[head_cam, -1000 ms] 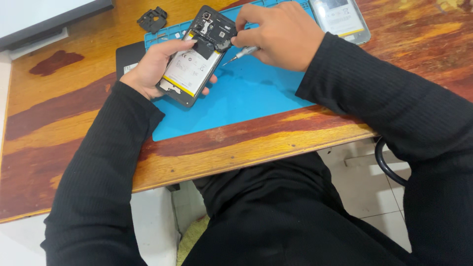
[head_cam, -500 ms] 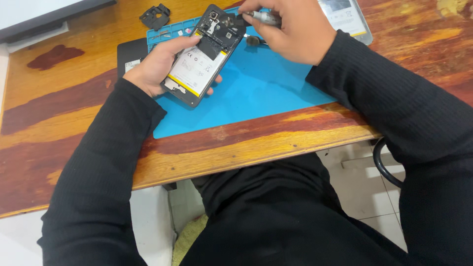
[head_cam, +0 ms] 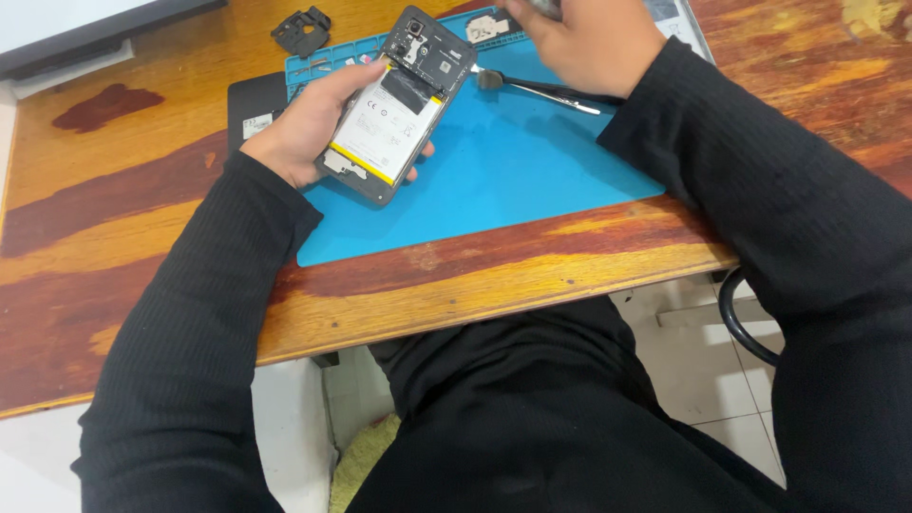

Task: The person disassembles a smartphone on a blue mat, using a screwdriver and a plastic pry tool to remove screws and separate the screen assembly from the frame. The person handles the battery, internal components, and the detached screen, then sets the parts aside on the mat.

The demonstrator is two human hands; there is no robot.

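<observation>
Phone (head_cam: 399, 104) with back cover off, battery exposed, clamped in left hand (head_cam: 309, 123), tilted above blue mat (head_cam: 494, 180). Right hand (head_cam: 594, 43) up at the mat's far edge, fingers curled around something small at frame top, can't tell what. Metal spudger (head_cam: 537, 87) lies on mat just under right hand. Black plastic part (head_cam: 302, 30) on table beyond left hand.

Both arms, in black ribbed sleeves, reach up from the lower corners of the frame toward its top centre. The left hand (head_cam: 309, 128) sits in the upper left-centre, palm turned up, fingers curled closed in a grip, thumb extended along the top. The right hand (head_cam: 594, 43) sits at the top edge, back facing the camera, fingers curled under and partly cut off by the frame.
</observation>
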